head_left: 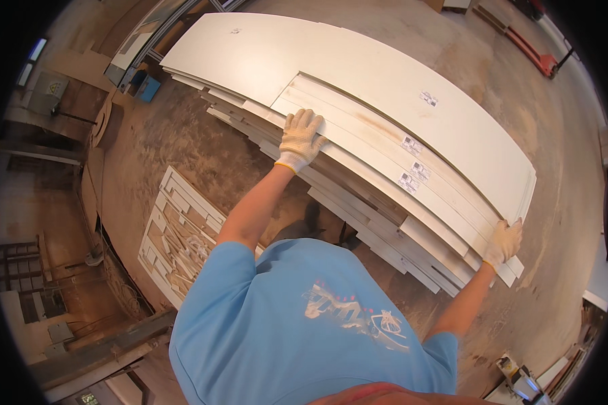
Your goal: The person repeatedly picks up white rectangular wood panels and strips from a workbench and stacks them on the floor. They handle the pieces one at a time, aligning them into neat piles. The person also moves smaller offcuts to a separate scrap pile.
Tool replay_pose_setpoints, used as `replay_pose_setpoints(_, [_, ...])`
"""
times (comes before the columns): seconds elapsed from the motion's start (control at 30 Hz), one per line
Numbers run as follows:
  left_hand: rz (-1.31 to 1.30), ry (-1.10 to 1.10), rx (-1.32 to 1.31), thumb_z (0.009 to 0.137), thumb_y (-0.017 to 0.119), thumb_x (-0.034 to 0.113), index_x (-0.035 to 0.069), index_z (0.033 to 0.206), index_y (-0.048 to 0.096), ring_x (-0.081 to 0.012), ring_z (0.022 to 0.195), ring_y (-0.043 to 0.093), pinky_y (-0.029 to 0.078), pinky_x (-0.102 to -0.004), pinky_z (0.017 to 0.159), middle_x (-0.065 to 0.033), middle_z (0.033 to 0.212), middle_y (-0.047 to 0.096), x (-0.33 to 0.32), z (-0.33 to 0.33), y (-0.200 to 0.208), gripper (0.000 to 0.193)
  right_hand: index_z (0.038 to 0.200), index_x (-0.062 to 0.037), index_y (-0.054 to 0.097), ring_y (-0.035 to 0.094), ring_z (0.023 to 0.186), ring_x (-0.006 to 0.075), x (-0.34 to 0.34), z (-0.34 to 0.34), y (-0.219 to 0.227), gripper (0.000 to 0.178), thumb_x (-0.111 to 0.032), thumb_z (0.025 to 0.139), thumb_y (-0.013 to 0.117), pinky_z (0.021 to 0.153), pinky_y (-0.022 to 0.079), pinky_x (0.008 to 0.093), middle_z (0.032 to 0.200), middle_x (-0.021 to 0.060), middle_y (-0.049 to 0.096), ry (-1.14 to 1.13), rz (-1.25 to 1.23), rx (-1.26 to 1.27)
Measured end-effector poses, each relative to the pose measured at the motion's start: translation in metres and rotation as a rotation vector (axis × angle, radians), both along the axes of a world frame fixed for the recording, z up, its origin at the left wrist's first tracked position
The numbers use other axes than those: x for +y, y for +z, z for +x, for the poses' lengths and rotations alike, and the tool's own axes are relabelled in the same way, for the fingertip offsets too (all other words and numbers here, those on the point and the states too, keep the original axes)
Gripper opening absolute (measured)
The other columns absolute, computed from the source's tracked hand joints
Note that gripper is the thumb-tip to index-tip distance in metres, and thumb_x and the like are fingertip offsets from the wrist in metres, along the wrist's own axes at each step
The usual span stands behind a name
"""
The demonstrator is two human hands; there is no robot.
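A stack of white boards stretches across the middle, with a wide white panel [358,64] at its far side. Several narrow white strips [358,150] lie along the near side, some bearing small printed labels [419,171]. My left hand [300,138], in a cream knitted glove, rests flat on the near strips with its fingers extended. At the right end of the stack, my gloved right hand [502,244] holds the end of a narrow strip, its fingers bent over the edge. The undersides of the boards and part of the right fingers are hidden.
Scrap strips [182,250] lie in a white frame on the floor at left. A blue bin [146,88] stands beyond the stack's left end. Far right is a red pallet jack [534,52]. More boards lean at lower right.
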State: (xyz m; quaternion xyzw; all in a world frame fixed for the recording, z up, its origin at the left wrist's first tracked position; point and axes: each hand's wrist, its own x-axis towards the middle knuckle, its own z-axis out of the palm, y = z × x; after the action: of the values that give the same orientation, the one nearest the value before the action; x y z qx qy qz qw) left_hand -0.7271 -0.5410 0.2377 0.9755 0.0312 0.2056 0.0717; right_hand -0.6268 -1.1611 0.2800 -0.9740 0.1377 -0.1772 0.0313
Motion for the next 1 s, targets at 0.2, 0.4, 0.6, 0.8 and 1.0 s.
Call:
replay_pose_setpoints(0.2, [-0.169,0.074,-0.073,0.086,0.082,0.038,0.008,0.134,0.066,-0.0425,0.138,0.050,0.038,-0.0542,0.118,-0.0238,0.146,0.057,0.020,-0.022,0.008,0.059,0.118,0.0003,0.071,0.071,0.092,0.0329,0.181,-0.100,0.002,0.025,0.001,0.093,0.069,0.083,0.057,0.0409,0.103,0.0165,0.074,0.764,0.698,-0.126])
replay_pose_setpoints(0.4, [-0.462,0.490,-0.165,0.097,0.071,0.031,0.004,0.134,0.067,-0.0383,0.130,0.062,0.049,-0.0464,0.111,-0.0192,0.139,0.067,0.160,-0.167,-0.098,0.046,0.118,-0.0116,0.075,0.072,0.102,0.0407,0.276,-0.228,-0.095,0.027,-0.022,0.095,0.066,0.087,0.057,0.0488,0.107,0.0178,0.076,0.824,0.732,0.861])
replay_pose_setpoints(0.6, [-0.556,0.707,1.123,0.096,0.064,0.053,0.005,0.137,0.071,-0.0355,0.133,0.064,0.050,-0.0461,0.111,-0.0239,0.141,0.067,0.275,-0.412,-0.224,0.064,0.119,-0.0044,0.075,0.064,0.128,0.0437,0.291,-0.329,-0.180,0.044,-0.038,0.098,0.058,0.107,0.051,0.0508,0.133,0.0283,0.069,0.477,0.308,1.287])
replay_pose_setpoints(0.8, [-0.899,0.900,1.227,0.093,0.068,0.052,0.002,0.116,0.080,-0.0338,0.110,0.075,0.056,-0.0477,0.096,-0.0223,0.117,0.078,0.279,-0.511,-0.234,0.057,0.127,-0.0016,0.070,0.068,0.122,0.0377,0.329,-0.382,-0.256,0.047,-0.038,0.100,0.058,0.105,0.051,0.0459,0.132,0.0240,0.071,0.511,0.602,1.397])
replay_pose_setpoints(1.0, [-0.754,0.583,1.027,0.094,0.068,0.046,0.003,0.125,0.075,-0.0326,0.109,0.074,0.055,-0.0447,0.098,-0.0228,0.119,0.076,0.290,-0.406,-0.213,0.053,0.116,0.0011,0.073,0.072,0.100,0.0287,0.401,-0.352,-0.234,0.042,-0.035,0.100,0.059,0.088,0.056,0.0417,0.114,0.0217,0.076,0.463,0.762,1.541])
